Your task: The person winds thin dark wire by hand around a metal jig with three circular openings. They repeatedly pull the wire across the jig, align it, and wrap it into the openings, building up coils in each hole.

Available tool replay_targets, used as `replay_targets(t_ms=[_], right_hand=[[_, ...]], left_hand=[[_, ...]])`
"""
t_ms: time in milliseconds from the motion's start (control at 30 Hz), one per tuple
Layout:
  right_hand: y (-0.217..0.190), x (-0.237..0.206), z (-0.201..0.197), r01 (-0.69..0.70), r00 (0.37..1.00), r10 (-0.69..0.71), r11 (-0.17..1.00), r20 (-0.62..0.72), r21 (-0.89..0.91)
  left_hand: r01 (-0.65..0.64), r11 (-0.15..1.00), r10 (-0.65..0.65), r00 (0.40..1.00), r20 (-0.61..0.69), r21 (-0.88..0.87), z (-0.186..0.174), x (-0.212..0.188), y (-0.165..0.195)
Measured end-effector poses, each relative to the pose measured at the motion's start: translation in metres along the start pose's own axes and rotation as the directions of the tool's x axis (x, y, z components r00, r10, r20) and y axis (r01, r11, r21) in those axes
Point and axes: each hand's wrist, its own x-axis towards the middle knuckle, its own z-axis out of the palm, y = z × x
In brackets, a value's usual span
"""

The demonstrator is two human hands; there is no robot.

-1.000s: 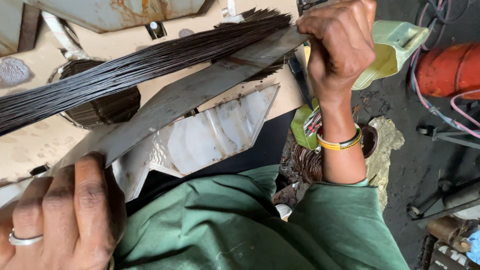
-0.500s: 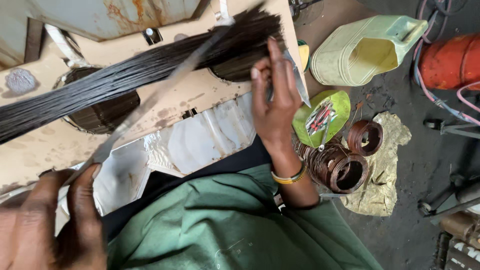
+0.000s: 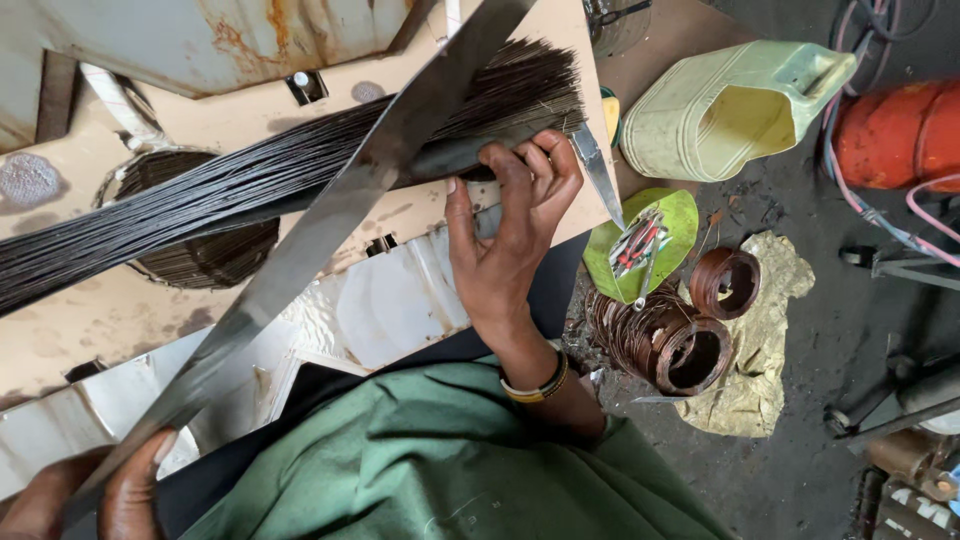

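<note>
Right hand (image 3: 515,230) curling its fingers around the right end of the dark wire bundle (image 3: 250,190) lying across the board; left hand (image 3: 100,490), near left, gripping the long metal blade (image 3: 330,220) crossing it; bundle ends appearing uneven, trimming seemingly unfinished

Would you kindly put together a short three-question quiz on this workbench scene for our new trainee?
1. True or false: the right hand grips the bundle of thin dark wire strands.
2. What does the left hand hold? A) the long flat grey metal strip B) the pale green plastic jug C) the copper wire coils
3. Fill in: the small hand tools lie on a green ___.

Key: 1 true; 2 A; 3 plate.
</note>
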Motion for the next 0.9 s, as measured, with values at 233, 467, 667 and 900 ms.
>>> replay_targets(t_ms=[233,467,667,900], right_hand=[[-0.01,0.001,0.012,-0.08,0.997,0.076,0.974,0.027,0.21],[0.011,-0.016,0.024,-0.054,0.998,0.063,0.841,0.002,0.538],[0.027,-0.009,0.006,-0.137,0.983,0.18,0.682,0.016,0.719],[-0.008,0.002,-0.012,0.014,0.997,-0.015,1.0,0.077,0.009]], left_hand=[[-0.254,0.967,0.243,0.922,0.301,-0.003,0.051,0.014,-0.156],[-0.133,0.95,0.028,0.937,0.348,0.281,0.048,0.005,-0.082],[-0.612,0.707,0.683,0.72,-0.119,0.354,-0.017,0.035,0.08],[-0.646,0.465,0.858,0.499,-0.126,0.605,-0.027,0.058,0.141]])
